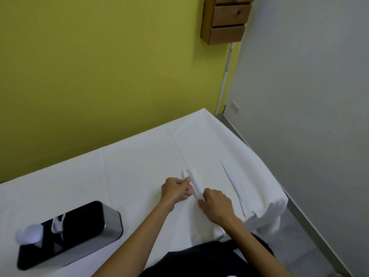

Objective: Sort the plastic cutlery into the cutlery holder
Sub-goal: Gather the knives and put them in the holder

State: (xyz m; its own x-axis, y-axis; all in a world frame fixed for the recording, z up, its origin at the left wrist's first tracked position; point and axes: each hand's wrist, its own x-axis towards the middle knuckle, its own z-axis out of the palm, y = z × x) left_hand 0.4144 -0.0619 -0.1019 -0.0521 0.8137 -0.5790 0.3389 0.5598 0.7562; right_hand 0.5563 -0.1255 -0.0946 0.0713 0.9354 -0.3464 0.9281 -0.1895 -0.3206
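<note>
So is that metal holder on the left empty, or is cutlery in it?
Not empty. The cutlery holder has a white fork in its dark inside, and a blurred rounded white piece, probably a spoon, beside it.

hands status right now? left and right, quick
Left hand: pinching the white cutlery piece.
Right hand: fingers curled round the same piece's near end.
</note>
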